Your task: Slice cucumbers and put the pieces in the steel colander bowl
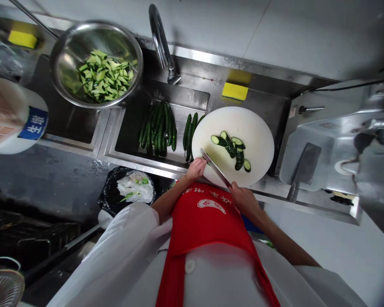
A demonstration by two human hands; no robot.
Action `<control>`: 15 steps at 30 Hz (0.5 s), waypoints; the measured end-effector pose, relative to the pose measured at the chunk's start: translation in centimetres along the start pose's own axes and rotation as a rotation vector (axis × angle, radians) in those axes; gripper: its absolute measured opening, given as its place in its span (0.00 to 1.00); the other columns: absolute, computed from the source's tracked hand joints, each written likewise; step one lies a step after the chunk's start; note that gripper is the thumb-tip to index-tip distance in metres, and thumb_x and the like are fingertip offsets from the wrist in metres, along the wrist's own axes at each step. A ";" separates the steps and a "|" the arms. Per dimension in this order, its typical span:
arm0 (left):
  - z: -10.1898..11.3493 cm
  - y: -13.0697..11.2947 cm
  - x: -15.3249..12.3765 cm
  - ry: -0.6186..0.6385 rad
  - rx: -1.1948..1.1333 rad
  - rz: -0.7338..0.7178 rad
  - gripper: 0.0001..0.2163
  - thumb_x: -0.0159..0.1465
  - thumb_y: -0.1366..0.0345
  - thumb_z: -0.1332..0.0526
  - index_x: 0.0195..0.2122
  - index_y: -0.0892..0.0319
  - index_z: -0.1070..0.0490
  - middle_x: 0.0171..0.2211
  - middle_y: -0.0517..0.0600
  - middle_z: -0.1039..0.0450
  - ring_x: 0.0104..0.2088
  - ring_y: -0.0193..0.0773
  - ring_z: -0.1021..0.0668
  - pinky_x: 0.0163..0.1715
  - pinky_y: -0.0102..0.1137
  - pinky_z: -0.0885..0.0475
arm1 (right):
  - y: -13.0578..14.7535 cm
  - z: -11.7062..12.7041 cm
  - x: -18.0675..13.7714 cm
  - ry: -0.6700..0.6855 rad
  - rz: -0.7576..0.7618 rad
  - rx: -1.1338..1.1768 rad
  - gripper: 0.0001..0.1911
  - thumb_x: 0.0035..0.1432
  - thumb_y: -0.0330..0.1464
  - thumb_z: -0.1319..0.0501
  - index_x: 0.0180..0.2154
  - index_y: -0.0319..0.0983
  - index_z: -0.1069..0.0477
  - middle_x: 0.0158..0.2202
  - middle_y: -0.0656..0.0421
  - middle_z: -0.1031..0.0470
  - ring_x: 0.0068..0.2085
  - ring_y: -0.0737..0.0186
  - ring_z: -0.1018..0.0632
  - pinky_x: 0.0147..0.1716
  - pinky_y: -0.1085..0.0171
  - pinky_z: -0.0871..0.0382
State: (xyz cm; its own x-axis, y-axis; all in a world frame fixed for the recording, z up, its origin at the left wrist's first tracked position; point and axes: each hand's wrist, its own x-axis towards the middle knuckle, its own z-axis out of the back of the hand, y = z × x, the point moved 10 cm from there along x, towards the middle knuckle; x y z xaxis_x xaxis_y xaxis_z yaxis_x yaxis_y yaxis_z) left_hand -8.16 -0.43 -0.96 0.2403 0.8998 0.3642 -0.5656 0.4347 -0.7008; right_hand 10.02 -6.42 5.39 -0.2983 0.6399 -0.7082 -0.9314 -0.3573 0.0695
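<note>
My right hand (243,198) grips the handle of a kitchen knife (216,169), its blade slanting over the near left part of a round white cutting board (259,128). Close beside the blade tip, my left hand (196,169) is closed at the board's left edge. It holds a cucumber almost wholly hidden by the fingers and blade; only a dark green bit shows. Slant-cut cucumber pieces (230,147) lie in the middle of the board. Left of the board, whole cucumbers (158,128) fill part of the sink (185,96).
A steel bowl (59,64) of green cut slices stands at the left, near the faucet (160,38). Behind the board lies a yellow sponge (235,91). A cleaver (307,164) rests at the right. Below the counter is a black-lined bin (110,192). A labelled white container (35,106) is far left.
</note>
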 end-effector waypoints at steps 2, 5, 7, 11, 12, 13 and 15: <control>0.0 0.1 0.1 -0.003 -0.009 0.002 0.13 0.71 0.66 0.50 0.48 0.58 0.29 0.42 0.56 0.26 0.45 0.41 0.25 0.48 0.40 0.27 | -0.2 -0.2 -0.3 0.005 -0.002 0.012 0.14 0.72 0.36 0.59 0.45 0.37 0.40 0.31 0.53 0.24 0.35 0.57 0.20 0.31 0.65 0.38; 0.1 0.1 0.1 -0.016 -0.007 0.000 0.12 0.71 0.66 0.50 0.48 0.59 0.28 0.42 0.56 0.26 0.45 0.41 0.26 0.48 0.40 0.26 | 0.1 -0.6 0.5 0.001 0.003 0.022 0.14 0.72 0.35 0.60 0.45 0.37 0.40 0.32 0.53 0.23 0.35 0.57 0.20 0.30 0.65 0.39; -0.1 -0.1 0.0 -0.015 0.000 0.005 0.12 0.71 0.66 0.50 0.47 0.59 0.28 0.41 0.56 0.26 0.45 0.41 0.26 0.48 0.40 0.26 | 0.5 -0.6 1.5 0.001 -0.006 0.033 0.14 0.72 0.35 0.60 0.45 0.37 0.40 0.33 0.52 0.23 0.36 0.56 0.20 0.31 0.65 0.41; 0.1 -0.6 -0.1 -0.005 -0.026 0.021 0.11 0.71 0.65 0.49 0.45 0.59 0.27 0.40 0.55 0.26 0.44 0.40 0.25 0.47 0.38 0.27 | 0.4 0.6 2.0 -0.049 -0.022 0.065 0.14 0.72 0.36 0.59 0.45 0.37 0.39 0.33 0.52 0.22 0.35 0.57 0.20 0.30 0.65 0.44; 0.6 -0.4 0.2 -0.017 -0.043 0.044 0.11 0.71 0.65 0.48 0.44 0.59 0.27 0.40 0.55 0.26 0.44 0.40 0.25 0.47 0.38 0.27 | 0.0 1.0 1.6 -0.075 -0.029 0.076 0.14 0.72 0.37 0.59 0.44 0.38 0.39 0.33 0.53 0.22 0.34 0.58 0.20 0.30 0.65 0.45; 1.4 0.1 0.8 -0.051 -0.058 0.090 0.11 0.70 0.64 0.48 0.43 0.60 0.27 0.40 0.55 0.26 0.43 0.39 0.25 0.47 0.37 0.27 | -0.5 1.4 0.9 -0.098 -0.039 0.089 0.14 0.72 0.37 0.58 0.44 0.38 0.39 0.32 0.53 0.22 0.34 0.58 0.21 0.29 0.65 0.46; 4.0 2.4 2.6 -0.193 -0.073 0.250 0.12 0.71 0.62 0.48 0.43 0.60 0.27 0.39 0.54 0.26 0.42 0.39 0.25 0.46 0.36 0.27 | -1.7 1.6 -0.6 -0.116 -0.052 0.111 0.14 0.72 0.37 0.58 0.43 0.38 0.39 0.30 0.54 0.23 0.32 0.58 0.21 0.28 0.65 0.48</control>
State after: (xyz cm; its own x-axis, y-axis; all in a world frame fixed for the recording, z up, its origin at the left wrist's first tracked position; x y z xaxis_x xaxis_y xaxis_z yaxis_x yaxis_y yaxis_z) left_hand -12.04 2.83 0.71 -0.0572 0.9583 0.2800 -0.5282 0.2089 -0.8230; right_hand 11.43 -5.10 6.82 -0.2647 0.7322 -0.6276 -0.9618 -0.2477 0.1166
